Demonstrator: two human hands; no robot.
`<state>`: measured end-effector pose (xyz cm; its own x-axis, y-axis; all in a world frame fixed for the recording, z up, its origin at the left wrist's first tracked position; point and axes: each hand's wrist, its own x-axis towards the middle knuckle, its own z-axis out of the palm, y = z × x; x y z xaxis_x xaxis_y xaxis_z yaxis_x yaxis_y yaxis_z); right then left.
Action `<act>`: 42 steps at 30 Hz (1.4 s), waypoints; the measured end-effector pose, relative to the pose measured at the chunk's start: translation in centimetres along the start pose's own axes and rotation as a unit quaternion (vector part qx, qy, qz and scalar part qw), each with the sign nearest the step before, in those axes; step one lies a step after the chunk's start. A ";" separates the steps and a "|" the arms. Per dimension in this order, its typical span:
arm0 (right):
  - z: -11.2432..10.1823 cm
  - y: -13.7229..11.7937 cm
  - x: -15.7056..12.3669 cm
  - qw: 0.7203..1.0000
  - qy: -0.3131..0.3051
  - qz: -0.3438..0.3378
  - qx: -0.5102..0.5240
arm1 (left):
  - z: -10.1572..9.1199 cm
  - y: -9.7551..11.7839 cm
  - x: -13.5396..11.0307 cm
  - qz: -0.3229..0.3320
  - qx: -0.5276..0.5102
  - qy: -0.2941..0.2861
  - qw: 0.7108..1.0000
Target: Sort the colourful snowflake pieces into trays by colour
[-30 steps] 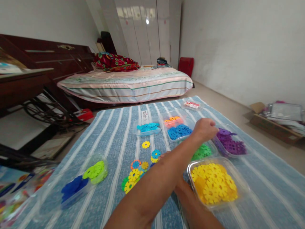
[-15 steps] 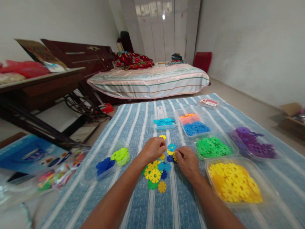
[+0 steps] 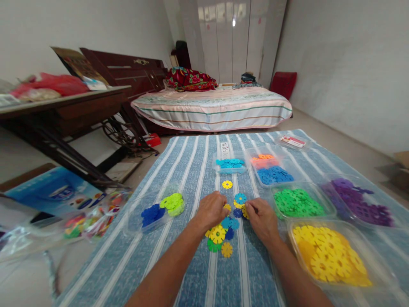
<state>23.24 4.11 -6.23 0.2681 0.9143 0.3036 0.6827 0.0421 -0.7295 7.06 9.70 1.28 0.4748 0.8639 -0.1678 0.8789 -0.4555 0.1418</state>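
A loose pile of coloured snowflake discs (image 3: 221, 236) lies on the blue striped mat (image 3: 191, 170) in front of me. My left hand (image 3: 211, 211) rests on the pile's far left side with its fingers curled down; what they grip is hidden. My right hand (image 3: 262, 218) sits at the pile's right, fingers pinched on a yellow disc (image 3: 244, 211). A blue disc (image 3: 240, 198) lies between the two hands. One yellow disc (image 3: 227, 184) lies alone just beyond them.
Clear tubs ring the pile: yellow discs (image 3: 332, 258), green (image 3: 297, 202), purple (image 3: 362, 204), orange and blue (image 3: 271, 170), cyan (image 3: 230, 163), dark blue and lime (image 3: 162, 207). A bed (image 3: 214, 108) stands beyond the mat. A dark table (image 3: 64, 111) stands at left.
My left hand came back from the purple tub at right to the pile. Both hands now rest on the discs, and my view has swung left.
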 end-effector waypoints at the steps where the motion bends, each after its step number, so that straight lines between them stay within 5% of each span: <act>1: 0.0 0.1 0.0 1.000 0.000 0.000 0.000 | 0.1 0.0 0.1 0.002 -0.003 0.001 1.000; 17: 0.0 0.0 0.0 1.000 0.001 0.006 0.005 | -0.7 -0.7 2.0 0.008 -0.279 0.041 0.959; 31: 0.0 0.2 0.0 1.000 -0.003 -0.002 0.001 | -0.4 -3.0 -1.8 -0.020 -0.286 0.050 0.957; 42: 0.1 0.1 -0.2 1.000 0.002 -0.007 0.019 | 0.0 -3.3 -2.3 -0.042 -0.287 0.053 0.956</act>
<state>23.21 3.93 -6.43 0.2610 0.9117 0.3172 0.6597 0.0715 -0.7481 3.08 9.17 1.17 0.3703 0.9229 -0.1059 0.7290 -0.2181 0.6488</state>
